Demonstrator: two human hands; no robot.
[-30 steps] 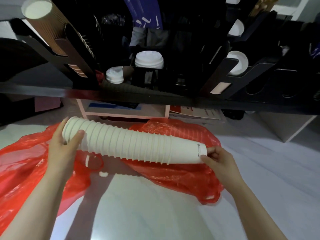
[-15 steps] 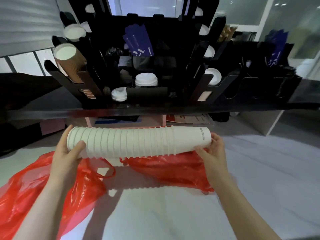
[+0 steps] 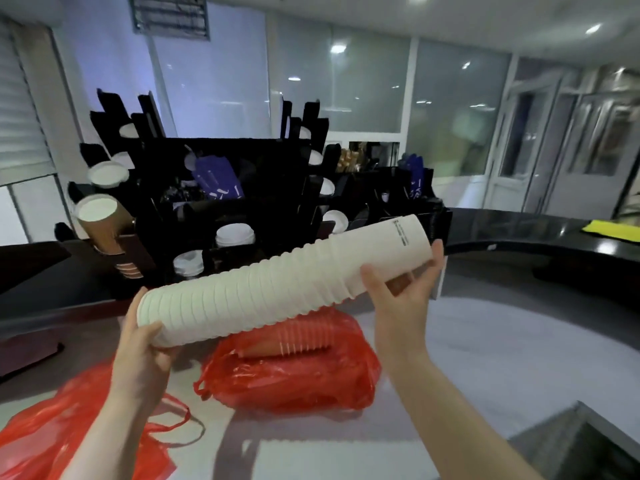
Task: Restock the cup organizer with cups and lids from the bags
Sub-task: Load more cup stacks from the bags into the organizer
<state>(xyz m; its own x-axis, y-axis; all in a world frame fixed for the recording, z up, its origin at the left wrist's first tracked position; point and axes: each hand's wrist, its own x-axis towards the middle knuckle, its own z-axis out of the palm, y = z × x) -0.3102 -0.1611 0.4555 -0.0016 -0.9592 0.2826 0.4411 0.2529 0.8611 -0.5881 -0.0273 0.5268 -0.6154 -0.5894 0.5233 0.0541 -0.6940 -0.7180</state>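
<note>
Change: cup stack (image 3: 287,282) is rising from the red bag (image 3: 294,379) toward the organizer (image 3: 221,202).
Fingers: left hand (image 3: 145,344) and right hand (image 3: 401,299) are gripping its ends.
Meaning: slotting is probably nearing.

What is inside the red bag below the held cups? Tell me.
A stack of nested cups lies sideways in the red bag; crumpled plastic hides anything deeper.

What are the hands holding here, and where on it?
Both hold the stack of white cups: left hand grips the rim end, right hand holds the base end.
</note>
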